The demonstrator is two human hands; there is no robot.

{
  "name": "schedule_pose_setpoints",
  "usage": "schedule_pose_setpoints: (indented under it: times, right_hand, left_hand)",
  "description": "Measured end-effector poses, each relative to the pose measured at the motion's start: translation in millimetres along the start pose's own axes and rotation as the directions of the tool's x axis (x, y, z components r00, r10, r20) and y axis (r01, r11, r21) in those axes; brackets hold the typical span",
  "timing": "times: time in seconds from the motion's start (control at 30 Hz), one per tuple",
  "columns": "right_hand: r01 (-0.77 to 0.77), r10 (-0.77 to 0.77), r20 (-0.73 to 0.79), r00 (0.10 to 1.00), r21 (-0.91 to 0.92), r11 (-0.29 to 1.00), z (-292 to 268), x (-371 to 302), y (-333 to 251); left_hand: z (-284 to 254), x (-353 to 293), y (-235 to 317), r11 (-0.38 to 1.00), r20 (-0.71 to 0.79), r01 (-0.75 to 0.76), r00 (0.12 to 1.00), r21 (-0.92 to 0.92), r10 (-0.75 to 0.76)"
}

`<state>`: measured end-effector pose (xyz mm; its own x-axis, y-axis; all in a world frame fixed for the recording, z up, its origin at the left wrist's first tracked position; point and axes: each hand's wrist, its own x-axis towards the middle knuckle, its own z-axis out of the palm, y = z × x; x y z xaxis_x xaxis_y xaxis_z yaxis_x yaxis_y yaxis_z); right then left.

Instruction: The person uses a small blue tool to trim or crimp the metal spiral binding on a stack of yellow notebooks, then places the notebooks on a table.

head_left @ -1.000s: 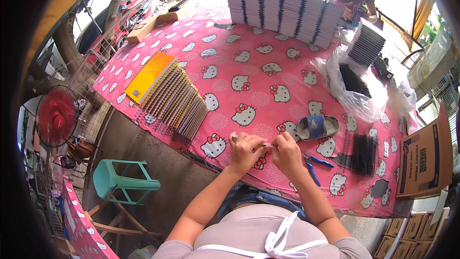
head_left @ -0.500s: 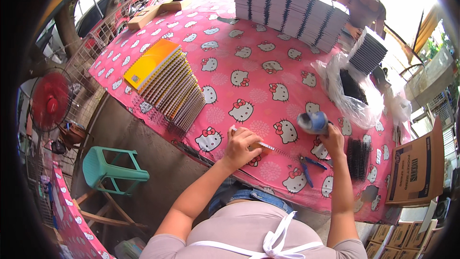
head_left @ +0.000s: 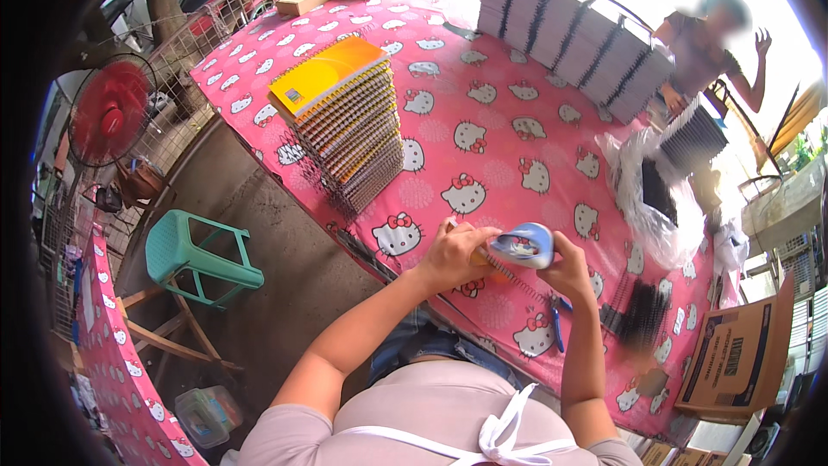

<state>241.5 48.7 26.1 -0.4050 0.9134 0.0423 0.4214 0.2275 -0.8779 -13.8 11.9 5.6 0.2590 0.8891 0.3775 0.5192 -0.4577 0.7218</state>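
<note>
My left hand (head_left: 450,256) and my right hand (head_left: 570,269) both grip a small notebook with a blue picture cover (head_left: 523,244), held just above the near edge of the table with the pink cartoon-cat cloth (head_left: 483,121). A black wire spiral (head_left: 520,281) runs along the notebook's lower edge between my hands. My left fingers also pinch something orange under the cover; what it is I cannot tell.
A tall stack of spiral notebooks with a yellow top cover (head_left: 343,116) stands at the left. Rows of white notebook stacks (head_left: 569,34) line the far edge, where another person (head_left: 703,47) stands. Also here: bag of black coils (head_left: 651,198), loose coils (head_left: 638,324), blue pliers (head_left: 556,328), cardboard box (head_left: 737,358), green stool (head_left: 198,255), red fan (head_left: 108,108).
My right hand reached out to the blue notebook lying on the cloth and brought it back. Both hands now hold it together near the table's front edge.
</note>
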Motion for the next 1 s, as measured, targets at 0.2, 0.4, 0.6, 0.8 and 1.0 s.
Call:
schedule_pose_setpoints:
  times: [0.2, 0.4, 0.6, 0.8, 1.0]
  right_hand:
    - [0.054, -0.066, -0.096, 0.993, -0.123, 0.991, 8.3, 14.5, -4.5]
    - [0.013, -0.012, 0.036, 0.999, -0.021, 1.0, 14.2, 25.2, -12.7]
    - [0.012, -0.011, 0.007, 1.0, -0.254, 0.967, 21.0, 40.7, -13.4]
    - [0.023, -0.014, 0.091, 0.996, -0.098, 0.995, 22.8, 46.7, -24.3]
    - [0.007, 0.008, 0.041, 0.999, -0.362, 0.932, 31.1, 63.9, -14.9]
  left_hand:
    - [-5.9, 4.7, -19.7, 0.992, -0.057, -0.12, 0.991, -0.034, 0.118]
    - [-11.2, -2.1, -29.9, 0.959, -0.037, 0.067, 0.996, -0.275, -0.08]
    - [-17.3, -1.4, -35.2, 0.895, 0.007, 0.175, 0.982, -0.411, -0.189]
    - [-10.4, -13.9, -55.8, 0.622, 0.033, 0.232, 0.949, -0.748, -0.313]
    - [-7.7, -13.5, -67.1, 0.547, 0.006, 0.222, 0.93, -0.807, -0.368]
